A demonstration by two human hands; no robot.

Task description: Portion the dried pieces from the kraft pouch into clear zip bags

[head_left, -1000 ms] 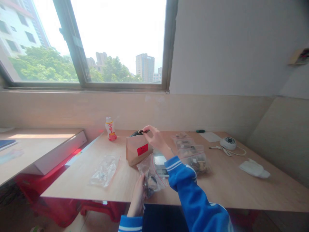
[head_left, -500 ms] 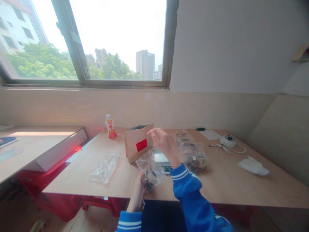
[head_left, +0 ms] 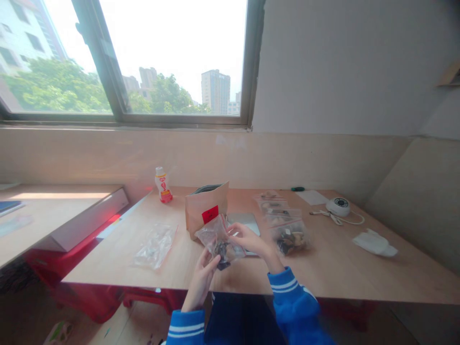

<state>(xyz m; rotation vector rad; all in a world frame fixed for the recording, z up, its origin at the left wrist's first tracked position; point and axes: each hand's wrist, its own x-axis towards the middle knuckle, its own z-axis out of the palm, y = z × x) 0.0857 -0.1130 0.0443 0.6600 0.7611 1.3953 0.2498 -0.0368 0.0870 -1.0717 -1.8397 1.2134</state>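
In the head view, my left hand (head_left: 201, 275) grips the lower part of a clear zip bag (head_left: 212, 233) with dark and tan pieces in it. My right hand (head_left: 249, 239) has its fingers closed at the bag's upper right edge, by the red zip line. Just behind the bag stands a brown paper pouch (head_left: 197, 208), open at the top, with a red label partly covered by the bag. A flat silver scale (head_left: 247, 220) lies behind my right hand, which hides part of it.
Several filled zip bags (head_left: 289, 237) lie to the right. A flat clear bag (head_left: 156, 247) rests on the left of the table (head_left: 115, 268). Farther back are a bottle (head_left: 164, 187), a white dome camera (head_left: 338, 206) with a cable, a white crumpled packet (head_left: 375, 243) and a green-handled tool (head_left: 297, 189).
My right hand has come down from beside the paper pouch to the zip bag's edge. The zip bag in my left hand has risen slightly and now overlaps the pouch's label.
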